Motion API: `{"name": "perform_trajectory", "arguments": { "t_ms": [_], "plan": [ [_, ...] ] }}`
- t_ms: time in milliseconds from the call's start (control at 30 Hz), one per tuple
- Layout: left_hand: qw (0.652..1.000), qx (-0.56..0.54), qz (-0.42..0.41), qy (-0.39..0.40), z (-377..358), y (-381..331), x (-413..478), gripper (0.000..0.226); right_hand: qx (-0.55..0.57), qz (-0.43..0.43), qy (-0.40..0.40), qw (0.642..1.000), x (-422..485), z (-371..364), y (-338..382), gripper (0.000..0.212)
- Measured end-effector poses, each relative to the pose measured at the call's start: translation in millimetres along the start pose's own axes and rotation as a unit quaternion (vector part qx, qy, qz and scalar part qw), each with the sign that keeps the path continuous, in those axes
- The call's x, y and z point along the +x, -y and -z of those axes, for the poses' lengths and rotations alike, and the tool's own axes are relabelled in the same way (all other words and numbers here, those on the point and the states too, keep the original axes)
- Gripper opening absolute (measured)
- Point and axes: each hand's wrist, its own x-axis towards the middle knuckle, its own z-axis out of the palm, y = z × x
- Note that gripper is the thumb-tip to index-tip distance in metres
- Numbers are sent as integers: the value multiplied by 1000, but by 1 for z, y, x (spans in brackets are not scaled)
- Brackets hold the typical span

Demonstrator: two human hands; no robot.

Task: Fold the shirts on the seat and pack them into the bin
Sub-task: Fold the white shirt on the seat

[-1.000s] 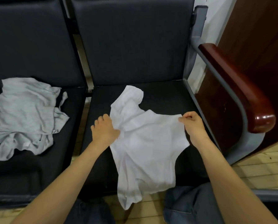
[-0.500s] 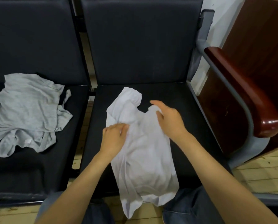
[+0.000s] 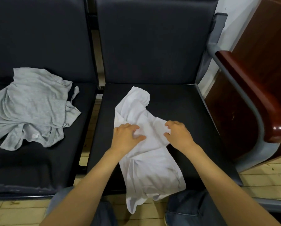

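**Right side folded in, hands meet at the chest**

Since a second ago the right hand [image 3: 179, 134] has carried the shirt's right side in over the middle and then drawn back a little. It now sits at the new right edge of the white shirt [image 3: 146, 160]. That shirt lies narrower than before on the right seat [image 3: 193, 103], with its collar end toward the backrest and its hem hanging over the front edge between the person's knees.

The left hand [image 3: 128, 136] has stayed near the shirt's left side, its fingers curled and its thumb pinching a bunch of cloth. The right hand's curled fingers and thumb grip the folded edge. The two hands are close together but not touching, with a strip of white cloth between them.

This looks like the first lengthwise fold, still rumpled, so smoothing or a matching fold from the left seems the likely next call. The loose hem could slide off the seat if the cloth is tugged.

The grey shirt [image 3: 30, 108] lies crumpled and unfolded on the left seat [image 3: 30, 168], so most of the task remains. No bin shows in this view
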Motion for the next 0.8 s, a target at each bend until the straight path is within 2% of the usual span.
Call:
{"name": "perform_trajectory", "arguments": {
  "t_ms": [100, 167, 233, 300, 333, 400, 500, 600, 667, 700, 733, 800],
  "plan": [
    [999, 34, -10, -1, -6, 1, 5, 33, -16, -61, -18, 998, 14, -8, -6, 58],
    [999, 19, -3, -32, -5, 4, 8, 28, -10, -99, -2, 995, 21, -11, -9, 59],
    [997, 45, -1, -59, -3, 10, 10, 29, -1, -97, 21, 995, 26, -12, -9, 38],
    [992, 114, 2, -45, -2, 17, 12, 33, -4, -62, 37, 997, 31, -5, -6, 16],
    [989, 143, 9, -29, -2, 19, 13, 34, 9, -48, 22, 999, 35, 4, -3, 13],
    [982, 186, 17, -9, -2, 19, 14, 33, 45, -42, -56, 997, 47, 30, 3, 12],
    [974, 226, 16, -27, 0, 11, 8, 31, 99, -31, -198, 975, 69, 77, 8, 11],
    [973, 216, 23, -73, -1, 9, 7, 44, 85, -44, -272, 957, 94, 109, 8, 18],
    [975, 186, 6, -123, -1, 11, 11, 41, 25, -73, -254, 964, 106, 112, 7, 36],
    [978, 155, -12, -138, -1, 13, 14, 32, 1, -83, -229, 970, 109, 107, 7, 43],
    [982, 122, -35, -137, 0, 14, 15, 22, -29, -78, -204, 975, 108, 99, 9, 45],
    [991, 94, -52, -86, 1, 12, 16, 31, -78, -29, -143, 986, 97, 74, 16, 37]
  ]
}}
